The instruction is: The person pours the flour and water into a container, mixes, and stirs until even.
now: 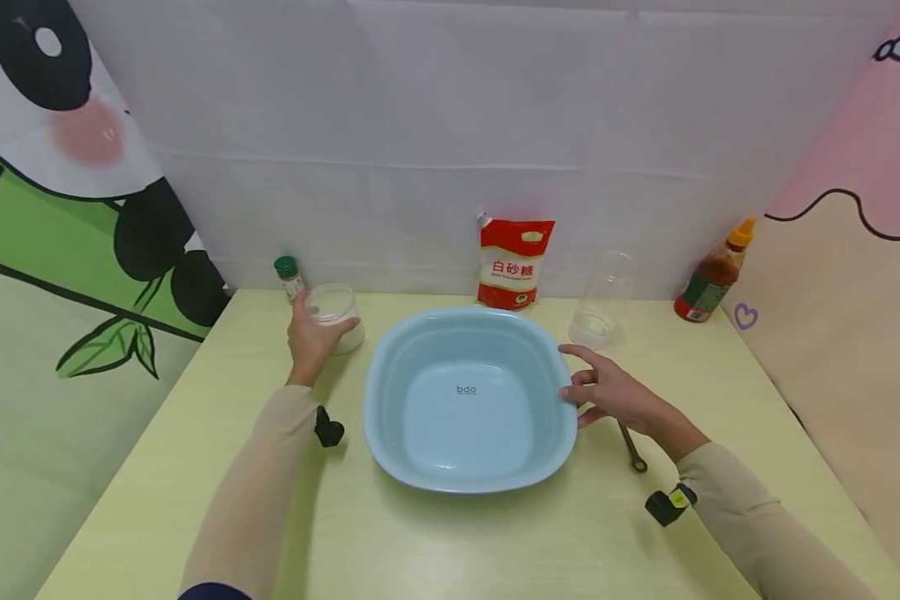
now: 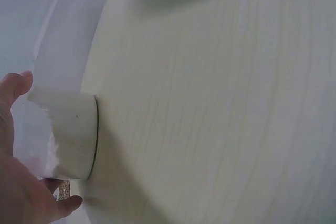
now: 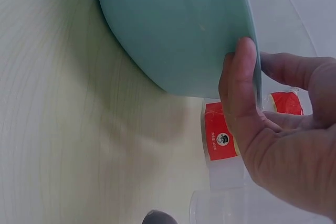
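Observation:
My left hand (image 1: 313, 340) is around a clear jar (image 1: 335, 308) with white contents at the table's back left. In the left wrist view, the thumb and fingers of the left hand (image 2: 18, 182) lie on opposite sides of the jar (image 2: 73, 135), which stands upright. A light-blue basin (image 1: 465, 454) marked "bdo" sits mid-table. Its right rim is pinched by my right hand (image 1: 618, 392). The right wrist view has the right hand (image 3: 283, 129) with fingers on both sides of the rim of the basin (image 3: 178, 30).
Behind the basin stands a red-and-white sugar pouch (image 1: 508, 267). A clear cup (image 1: 602, 300) and a yellow-capped sauce bottle (image 1: 712, 279) are at the back right. A green-capped shaker (image 1: 290, 275) is beside the jar. A dark-handled utensil (image 1: 633, 450) lies partly under the right hand.

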Demonstrator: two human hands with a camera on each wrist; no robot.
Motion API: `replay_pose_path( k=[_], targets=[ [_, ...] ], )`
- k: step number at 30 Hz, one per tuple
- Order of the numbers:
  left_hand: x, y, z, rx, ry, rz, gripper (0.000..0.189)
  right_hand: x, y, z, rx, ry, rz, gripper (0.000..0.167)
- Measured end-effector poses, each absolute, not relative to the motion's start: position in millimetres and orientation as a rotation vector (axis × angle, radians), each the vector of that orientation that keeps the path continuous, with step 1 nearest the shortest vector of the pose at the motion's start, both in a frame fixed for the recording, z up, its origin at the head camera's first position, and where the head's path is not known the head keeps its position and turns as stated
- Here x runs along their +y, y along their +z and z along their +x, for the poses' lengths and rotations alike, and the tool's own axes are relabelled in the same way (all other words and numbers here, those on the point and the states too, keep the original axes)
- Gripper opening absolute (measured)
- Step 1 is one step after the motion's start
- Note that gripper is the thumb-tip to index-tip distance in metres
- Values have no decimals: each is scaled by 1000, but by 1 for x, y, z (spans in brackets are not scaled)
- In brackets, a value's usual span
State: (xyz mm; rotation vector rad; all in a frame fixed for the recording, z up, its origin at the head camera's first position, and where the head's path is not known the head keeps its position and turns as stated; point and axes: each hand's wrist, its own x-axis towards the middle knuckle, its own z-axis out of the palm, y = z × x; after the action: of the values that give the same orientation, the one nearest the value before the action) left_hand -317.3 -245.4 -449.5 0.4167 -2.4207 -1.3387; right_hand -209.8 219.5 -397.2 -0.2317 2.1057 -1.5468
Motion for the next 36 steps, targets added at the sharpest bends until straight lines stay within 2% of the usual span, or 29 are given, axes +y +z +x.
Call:
replay_pose_path(
  k=[16, 27, 36],
  targets=[
    [-248, -409, -316, -2375, -1383, 149, 99, 221, -398, -211, 2058, -1576, -239, 86],
    [-234, -372, -298, -2500, -1257, -8, 101, 224, -399, -214, 2048, -1570, -225, 89],
    [-212, -353, -280, -2521, -1072, -307, 98, 223, -396, -213, 2045, -1563, -231, 89]
  ],
)
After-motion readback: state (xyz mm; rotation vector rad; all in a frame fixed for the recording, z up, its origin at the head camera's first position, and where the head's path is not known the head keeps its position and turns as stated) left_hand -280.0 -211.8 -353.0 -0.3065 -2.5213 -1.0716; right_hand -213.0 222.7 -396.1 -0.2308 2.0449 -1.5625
